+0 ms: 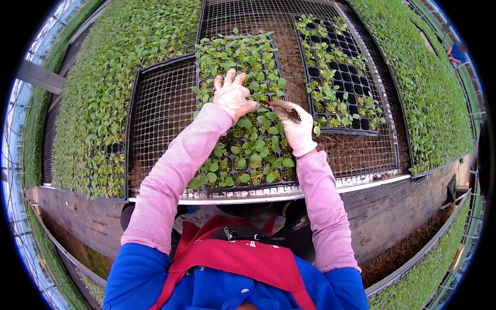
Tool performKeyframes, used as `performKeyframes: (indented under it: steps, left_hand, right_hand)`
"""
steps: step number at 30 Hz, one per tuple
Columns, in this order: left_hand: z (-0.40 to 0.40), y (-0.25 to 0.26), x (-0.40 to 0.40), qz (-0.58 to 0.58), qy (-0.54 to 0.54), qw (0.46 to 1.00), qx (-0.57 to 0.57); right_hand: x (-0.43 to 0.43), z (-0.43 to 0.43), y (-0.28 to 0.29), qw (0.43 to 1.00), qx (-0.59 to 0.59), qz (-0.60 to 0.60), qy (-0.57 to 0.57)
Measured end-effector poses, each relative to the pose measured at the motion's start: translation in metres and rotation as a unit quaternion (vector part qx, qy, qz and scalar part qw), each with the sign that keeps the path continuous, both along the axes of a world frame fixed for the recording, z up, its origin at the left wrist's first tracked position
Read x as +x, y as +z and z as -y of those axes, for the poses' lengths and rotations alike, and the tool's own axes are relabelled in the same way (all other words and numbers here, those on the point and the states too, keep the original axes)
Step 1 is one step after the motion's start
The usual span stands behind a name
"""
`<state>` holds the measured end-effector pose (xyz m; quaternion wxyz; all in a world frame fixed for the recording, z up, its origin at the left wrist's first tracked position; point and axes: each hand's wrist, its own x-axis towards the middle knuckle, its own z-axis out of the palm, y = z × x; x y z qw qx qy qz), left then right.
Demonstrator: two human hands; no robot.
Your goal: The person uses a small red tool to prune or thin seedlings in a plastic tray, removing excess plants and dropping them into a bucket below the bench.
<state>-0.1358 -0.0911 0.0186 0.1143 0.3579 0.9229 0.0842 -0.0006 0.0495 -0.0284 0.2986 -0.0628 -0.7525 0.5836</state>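
Note:
A black plug tray of leafy green seedlings lies on a wire-mesh bench in front of me. My left hand, in a soiled pale glove, rests over the middle of this tray. Its fingers are spread among the leaves, its thumb points right, and I see nothing held in it. Just to the right, my right hand, also gloved, bends over the tray's right edge. Between its fingertips shows the red end of a small thin object; the rest is hidden. The curled palm side looks dark with soil.
At right, a partly filled plug tray has many bare cells. Dense seedling trays cover the left side, with more seedlings far right. The metal bench edge runs before my body. Another person is at far right.

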Motion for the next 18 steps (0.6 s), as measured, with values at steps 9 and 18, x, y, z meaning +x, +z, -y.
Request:
performKeyframes:
  steps: [9,18]
  left_hand:
    - [0.002,-0.01,-0.004,-0.022,-0.012,1.0,-0.008]
    - [-0.016,0.008,0.006,0.008,-0.015,0.999,-0.03]
  right_hand:
    - [0.003,-0.001,0.008,0.993,0.11,0.019,-0.026]
    - [0.005,-0.003,0.006,0.997,0.076,0.031,-0.01]
